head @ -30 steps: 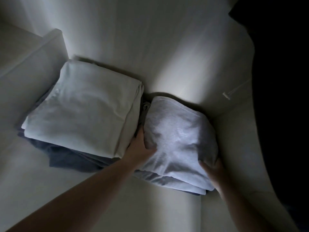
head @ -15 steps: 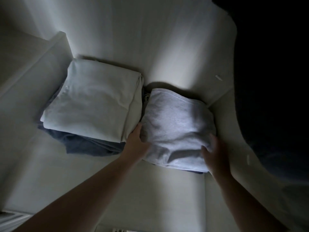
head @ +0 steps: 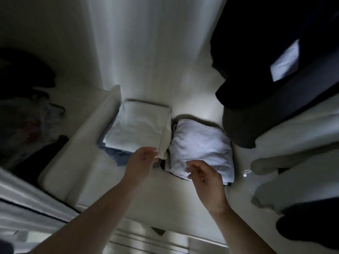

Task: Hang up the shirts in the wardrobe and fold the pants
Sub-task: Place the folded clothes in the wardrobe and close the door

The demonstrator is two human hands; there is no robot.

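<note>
Two stacks of folded garments lie side by side on the wardrobe floor (head: 102, 173). The left stack has a cream folded piece (head: 137, 127) on top and a blue-grey piece (head: 117, 156) beneath. The right stack is topped by a pale grey folded garment (head: 200, 143). My left hand (head: 143, 162) hovers at the near edge of the cream piece, fingers relaxed, holding nothing. My right hand (head: 203, 178) is just in front of the grey stack, fingers loosely spread, off the cloth.
Dark hanging garments (head: 266, 70) with a white label (head: 285, 61) fill the upper right. Light garments (head: 293, 162) hang lower right. A white divider wall (head: 88, 136) bounds the stacks on the left, with dark clothes (head: 27, 107) beyond it.
Both hands have let go of the grey stack and drawn back toward me. The view has pulled back, showing more of the wardrobe and the hanging clothes.
</note>
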